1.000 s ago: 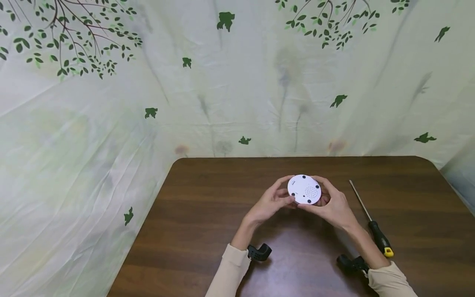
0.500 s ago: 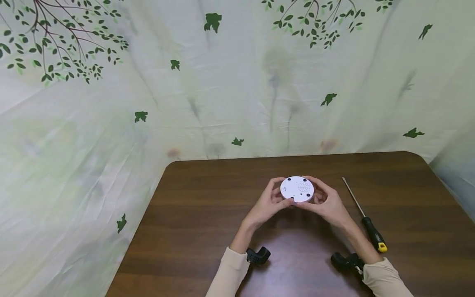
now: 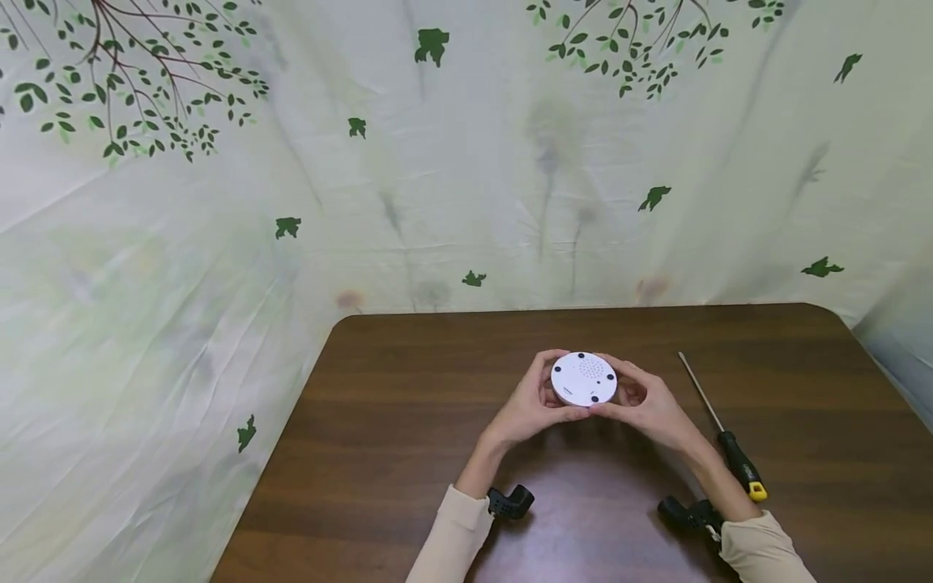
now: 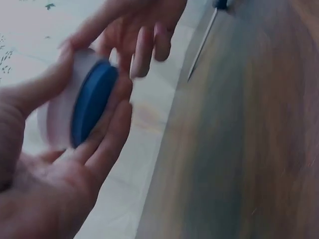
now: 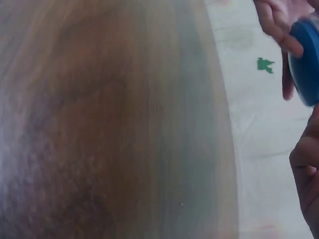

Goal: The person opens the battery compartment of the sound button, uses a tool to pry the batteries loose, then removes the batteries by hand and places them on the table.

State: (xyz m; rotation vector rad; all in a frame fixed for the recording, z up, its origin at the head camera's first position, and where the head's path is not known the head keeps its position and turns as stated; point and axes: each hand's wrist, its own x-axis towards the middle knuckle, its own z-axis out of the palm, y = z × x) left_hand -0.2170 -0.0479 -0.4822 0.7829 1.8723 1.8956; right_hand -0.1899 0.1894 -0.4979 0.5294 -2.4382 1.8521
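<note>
Between my two hands, above the table, is a round white device (image 3: 584,379) with several black dots near its edge and a patch of small holes. This white face is turned up toward the head camera. Its other side is a blue disc (image 4: 94,102), seen in both wrist views. My left hand (image 3: 534,406) holds the device's left side, thumb at the near rim and fingers behind and under it. On the opposite side my right hand (image 3: 651,410) pinches the rim, its thumb close to the left thumb. Some fingertips are hidden behind the device.
A screwdriver (image 3: 740,463) with a black and yellow handle lies on the brown wooden table (image 3: 408,453), right of my right forearm. Past the table's far edge hangs a pale leaf-printed cloth (image 3: 452,186). Black wrist cameras (image 3: 512,502) sit on both wrists.
The device has turned counter-clockwise between my hands, its patch of holes moving from lower right to the top. My left thumb has slid off the white face to the near rim.
</note>
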